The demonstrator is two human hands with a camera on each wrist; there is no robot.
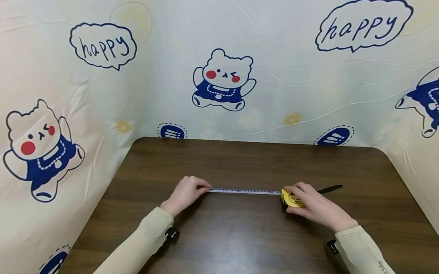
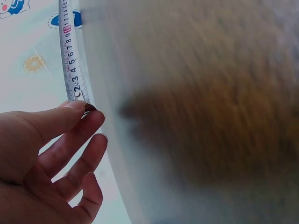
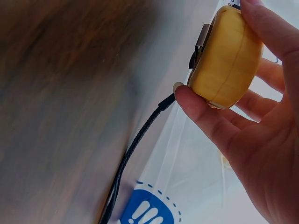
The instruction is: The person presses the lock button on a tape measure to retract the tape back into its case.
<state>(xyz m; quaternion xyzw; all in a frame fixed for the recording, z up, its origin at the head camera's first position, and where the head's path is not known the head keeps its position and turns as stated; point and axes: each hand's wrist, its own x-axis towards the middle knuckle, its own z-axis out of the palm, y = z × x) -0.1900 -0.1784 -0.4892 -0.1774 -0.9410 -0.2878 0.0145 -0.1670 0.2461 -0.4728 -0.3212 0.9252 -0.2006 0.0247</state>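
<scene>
A yellow tape measure (image 1: 291,199) is in my right hand (image 1: 317,206), right of the table's middle. From its case a white blade (image 1: 244,191) with printed numbers runs straight leftward to my left hand (image 1: 186,195). In the left wrist view, thumb and forefinger pinch the blade's metal end hook, which they partly hide, near the low numbers (image 2: 74,74). The right wrist view shows thumb and fingers gripping the rounded yellow case (image 3: 229,60), with a metal clip (image 3: 201,42) on its side. A black braided wrist strap (image 3: 126,158) trails from the case.
The dark brown wooden table (image 1: 226,242) has rounded far corners. Behind it and at both sides hangs a pale sheet (image 1: 163,62) printed with cartoon bears, "happy" bubbles and lemon slices. Dark wrist devices (image 1: 172,234) sit at the cuffs of light sleeves.
</scene>
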